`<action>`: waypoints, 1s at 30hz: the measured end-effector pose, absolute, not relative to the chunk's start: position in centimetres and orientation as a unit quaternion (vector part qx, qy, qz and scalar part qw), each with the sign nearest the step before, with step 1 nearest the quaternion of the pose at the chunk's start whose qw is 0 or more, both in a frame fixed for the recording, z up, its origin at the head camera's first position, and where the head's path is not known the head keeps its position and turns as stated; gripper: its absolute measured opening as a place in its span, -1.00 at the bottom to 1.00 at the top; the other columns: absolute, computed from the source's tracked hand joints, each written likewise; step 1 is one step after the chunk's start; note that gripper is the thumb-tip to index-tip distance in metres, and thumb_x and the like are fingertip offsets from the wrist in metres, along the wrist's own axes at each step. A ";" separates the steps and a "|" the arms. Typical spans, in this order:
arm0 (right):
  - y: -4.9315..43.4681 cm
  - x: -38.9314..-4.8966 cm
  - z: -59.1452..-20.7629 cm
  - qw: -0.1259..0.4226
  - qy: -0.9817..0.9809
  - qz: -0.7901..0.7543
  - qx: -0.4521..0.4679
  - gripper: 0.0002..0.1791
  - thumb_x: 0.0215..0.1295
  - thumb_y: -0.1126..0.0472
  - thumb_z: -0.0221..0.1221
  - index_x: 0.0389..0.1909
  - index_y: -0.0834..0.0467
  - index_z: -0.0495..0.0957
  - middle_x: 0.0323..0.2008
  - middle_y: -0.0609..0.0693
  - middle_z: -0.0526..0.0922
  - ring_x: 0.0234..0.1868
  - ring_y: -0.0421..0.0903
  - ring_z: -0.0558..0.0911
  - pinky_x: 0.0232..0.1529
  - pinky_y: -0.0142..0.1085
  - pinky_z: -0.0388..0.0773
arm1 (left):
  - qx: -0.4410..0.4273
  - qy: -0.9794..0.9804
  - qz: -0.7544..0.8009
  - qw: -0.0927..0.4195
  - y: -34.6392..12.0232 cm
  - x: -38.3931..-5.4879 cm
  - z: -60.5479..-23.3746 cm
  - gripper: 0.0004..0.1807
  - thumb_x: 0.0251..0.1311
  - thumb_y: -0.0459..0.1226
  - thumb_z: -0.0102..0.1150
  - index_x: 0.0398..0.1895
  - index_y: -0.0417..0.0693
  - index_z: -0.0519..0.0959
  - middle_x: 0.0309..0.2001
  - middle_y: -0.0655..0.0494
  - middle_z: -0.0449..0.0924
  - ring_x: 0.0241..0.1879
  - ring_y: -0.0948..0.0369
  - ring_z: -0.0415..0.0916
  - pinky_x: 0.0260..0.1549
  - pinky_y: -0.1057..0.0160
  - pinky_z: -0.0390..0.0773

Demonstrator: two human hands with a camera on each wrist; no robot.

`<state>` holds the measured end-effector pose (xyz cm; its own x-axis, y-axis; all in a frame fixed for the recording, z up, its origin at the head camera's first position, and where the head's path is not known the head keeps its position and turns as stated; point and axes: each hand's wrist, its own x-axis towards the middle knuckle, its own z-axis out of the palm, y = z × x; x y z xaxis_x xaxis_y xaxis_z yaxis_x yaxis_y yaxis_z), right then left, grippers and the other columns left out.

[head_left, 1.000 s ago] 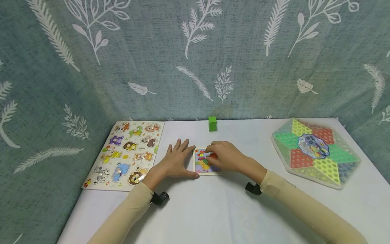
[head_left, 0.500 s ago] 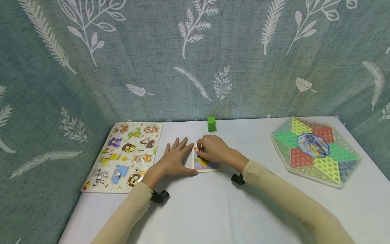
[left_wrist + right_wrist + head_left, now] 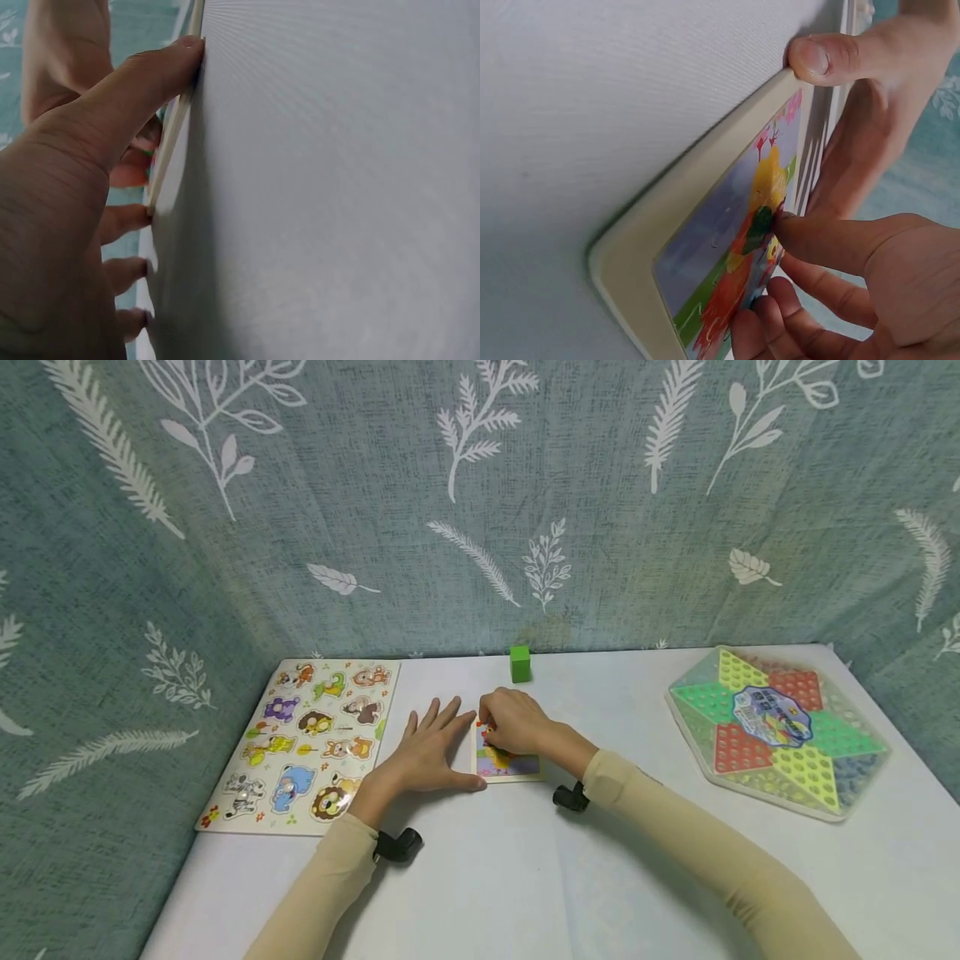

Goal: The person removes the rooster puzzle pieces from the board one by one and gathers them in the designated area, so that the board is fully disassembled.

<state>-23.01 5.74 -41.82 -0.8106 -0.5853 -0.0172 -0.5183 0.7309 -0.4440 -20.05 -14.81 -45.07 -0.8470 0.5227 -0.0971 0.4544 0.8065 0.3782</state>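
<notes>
A small square picture puzzle [image 3: 519, 766] with a cream border and a brightly coloured bird lies flat on the white table. My left hand [image 3: 420, 760] spreads at its left side, thumb and index fingertip touching the border; the other fingers rest straight on the cloth. Over the upper left of the picture is my right hand [image 3: 516, 722], fingers bent. The right wrist view has its thumb and fingertips pinching a small bird puzzle piece [image 3: 772, 249] at the picture's surface, beside the green wing. The right hand hides the puzzle's upper right in the head view.
Behind the puzzle stands a green block [image 3: 520, 664]. A knobbed animal puzzle board [image 3: 300, 747] lies at the left, close to the left forearm. On the right is a hexagonal game board [image 3: 776, 735] with coloured triangles. Patterned curtain [image 3: 480, 510] borders the table's back and left.
My right hand has moved left across the puzzle, from its right part to the upper left. My left hand has stayed at the puzzle's edge. The head view has shifted slightly.
</notes>
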 end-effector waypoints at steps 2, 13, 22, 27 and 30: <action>5.8 -23.1 -41.8 0.084 0.926 -0.219 -0.296 -0.79 0.20 0.27 0.39 -0.18 0.24 0.64 -0.35 0.00 0.57 -0.35 -0.11 0.46 -0.30 -0.26 0.45 | 0.257 0.945 0.175 0.099 -14.8 -20.0 -45.1 0.25 -0.14 0.43 0.35 0.60 0.11 0.10 0.61 -0.04 -0.20 0.54 -0.19 -0.38 0.35 -0.40 -0.30; 5.7 -23.0 -41.9 0.073 0.931 -0.210 -0.289 -0.76 0.21 0.24 0.39 -0.13 0.19 0.63 -0.33 -0.01 0.57 -0.37 -0.11 0.47 -0.30 -0.24 0.46 | 0.257 0.944 0.184 0.095 -14.7 -19.8 -45.1 0.24 -0.13 0.41 0.36 0.60 0.12 0.10 0.61 -0.06 -0.20 0.54 -0.18 -0.39 0.36 -0.39 -0.33; 5.8 -22.5 -42.0 0.048 0.937 -0.166 -0.302 -0.62 0.23 0.19 0.37 0.08 0.14 0.67 -0.30 -0.02 0.55 -0.42 -0.13 0.43 -0.41 -0.28 0.37 | 0.257 0.941 0.197 0.096 -14.7 -19.8 -45.1 0.23 -0.13 0.39 0.38 0.60 0.18 0.08 0.61 -0.05 -0.20 0.55 -0.17 -0.39 0.36 -0.38 -0.35; 6.0 -21.8 -41.7 0.043 0.934 -0.157 -0.318 -0.51 0.18 0.14 0.42 0.13 0.18 0.62 -0.21 0.01 0.55 -0.34 -0.13 0.46 -0.33 -0.26 0.46 | 0.259 0.941 0.196 0.092 -14.7 -19.7 -45.2 0.24 -0.14 0.40 0.37 0.60 0.17 0.08 0.61 -0.04 -0.20 0.55 -0.17 -0.39 0.36 -0.38 -0.34; 5.9 -21.7 -41.6 0.029 0.932 -0.160 -0.325 -0.53 0.17 0.17 0.42 0.09 0.21 0.61 -0.20 0.03 0.55 -0.33 -0.13 0.47 -0.31 -0.26 0.48 | 0.257 0.942 0.198 0.089 -14.7 -19.7 -45.2 0.24 -0.14 0.40 0.38 0.60 0.17 0.09 0.61 -0.03 -0.20 0.55 -0.16 -0.39 0.36 -0.38 -0.35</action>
<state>-21.73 5.90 -41.59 -0.7870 -0.6149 0.0499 -0.5964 0.7376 -0.3165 -19.72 -14.72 -45.21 -0.8523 0.5189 -0.0655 0.4489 0.7900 0.4177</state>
